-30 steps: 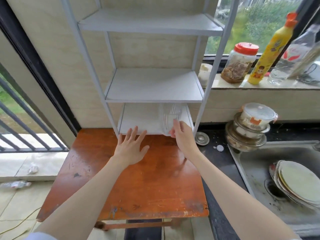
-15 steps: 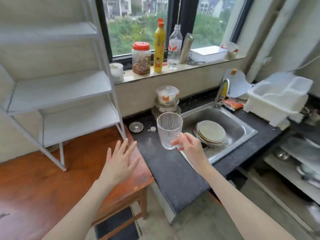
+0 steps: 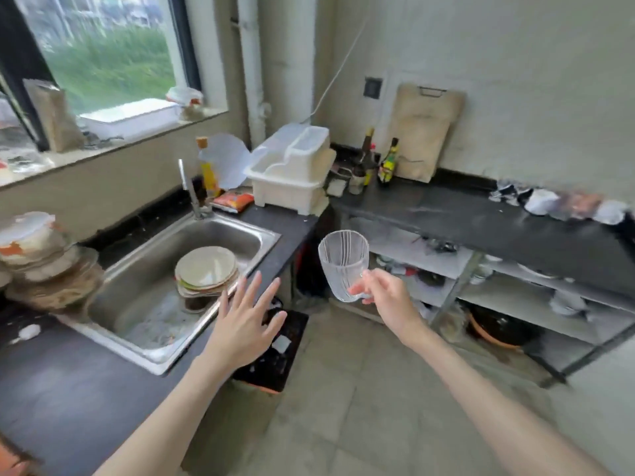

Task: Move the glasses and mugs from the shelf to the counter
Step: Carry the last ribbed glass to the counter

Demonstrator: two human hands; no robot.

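Note:
My right hand [image 3: 386, 297] grips a clear ribbed glass [image 3: 343, 262] near its base and holds it upright in the air, above the floor between the two counters. My left hand [image 3: 245, 321] hovers open with fingers spread over the sink counter's front edge, holding nothing. The dark counter [image 3: 481, 221] runs along the right wall, beyond the glass. The shelf is out of view.
A steel sink [image 3: 144, 304] with stacked plates [image 3: 206, 269] lies at the left. A white dish rack [image 3: 292, 173] stands in the corner, with bottles [image 3: 388, 163] and a cutting board [image 3: 422, 132] behind. Open shelves [image 3: 515, 297] sit under the right counter. Stacked bowls [image 3: 37, 262] are at far left.
The glass left the shelf in my right hand and travelled right, past the sink. My view swung right from the shelf and wooden table to the corner counter.

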